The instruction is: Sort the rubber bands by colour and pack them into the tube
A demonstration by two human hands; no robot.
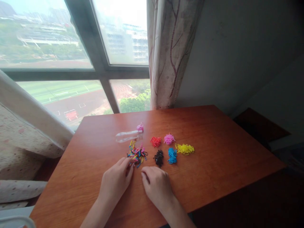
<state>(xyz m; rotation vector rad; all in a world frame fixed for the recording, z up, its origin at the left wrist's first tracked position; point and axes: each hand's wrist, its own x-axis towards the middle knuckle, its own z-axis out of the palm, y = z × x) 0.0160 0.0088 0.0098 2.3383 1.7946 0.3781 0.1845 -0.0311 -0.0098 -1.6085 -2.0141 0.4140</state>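
Observation:
My left hand [116,177] reaches the near side of a mixed pile of small coloured rubber bands [139,154]. Its thumb and index finger pinch at the bands there. To the right, my right hand [157,183] rests on the table with its fingers curled together; whatever they hold, if anything, is hidden. Sorted by colour, rubber bands lie in separate heaps beyond it: black [158,158], blue [172,155], red [155,141], pink [169,139] and yellow [185,149].
Behind the mixed pile a clear plastic bottle [127,136] lies on its side, with a pink piece [140,127] at its right end. The brown wooden table [220,152] meets a window [102,71] at the back, flanked by patterned curtains [172,53].

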